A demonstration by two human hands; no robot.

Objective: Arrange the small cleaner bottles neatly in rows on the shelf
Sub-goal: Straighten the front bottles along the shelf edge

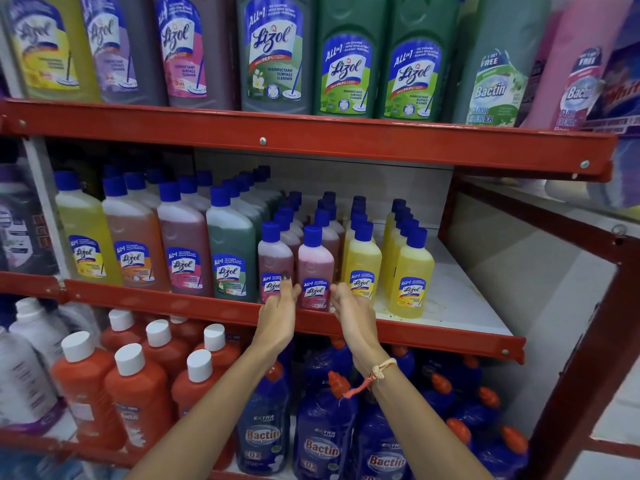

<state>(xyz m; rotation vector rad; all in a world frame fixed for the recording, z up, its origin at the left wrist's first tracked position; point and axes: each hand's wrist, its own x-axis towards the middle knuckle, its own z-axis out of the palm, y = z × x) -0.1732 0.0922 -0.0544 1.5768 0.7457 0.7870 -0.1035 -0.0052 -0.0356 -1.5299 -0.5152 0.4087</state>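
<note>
As rows of small cleaner bottles take shape on the middle shelf, a person frames the front pink bottle with both hands.

The upright bottle stands at the shelf's front edge, between the left hand and right hand; both hands are open, fingertips beside its base, neither clearly gripping, about equally near.

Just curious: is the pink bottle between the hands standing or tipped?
Standing: the pink bottle sits base down at the shelf edge, blue cap on top.
</note>
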